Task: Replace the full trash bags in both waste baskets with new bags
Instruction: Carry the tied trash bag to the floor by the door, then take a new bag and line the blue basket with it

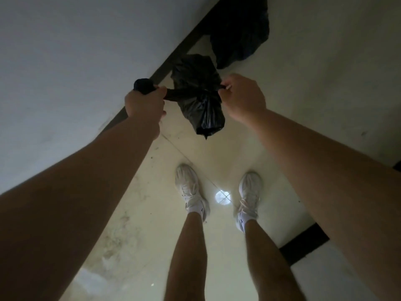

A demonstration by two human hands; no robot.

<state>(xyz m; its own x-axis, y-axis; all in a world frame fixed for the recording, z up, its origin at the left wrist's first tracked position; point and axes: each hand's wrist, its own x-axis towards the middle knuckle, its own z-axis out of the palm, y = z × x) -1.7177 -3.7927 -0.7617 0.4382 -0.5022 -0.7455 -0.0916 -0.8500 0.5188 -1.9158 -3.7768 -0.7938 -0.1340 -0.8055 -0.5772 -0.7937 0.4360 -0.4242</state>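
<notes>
Head view, left hand (144, 103), right hand (243, 98) gripping black bag (199, 94)

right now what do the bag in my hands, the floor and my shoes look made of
Black bag: thin plastic film, slightly glossy; it crinkles into sharp folds and catches light. Both the left hand and right hand pull its ends.
Floor: pale glazed tile, probably ceramic; thin joint lines and a mirrored light spot.
Shoes: white, likely mesh or synthetic fabric; too blurred to be sure.
</notes>
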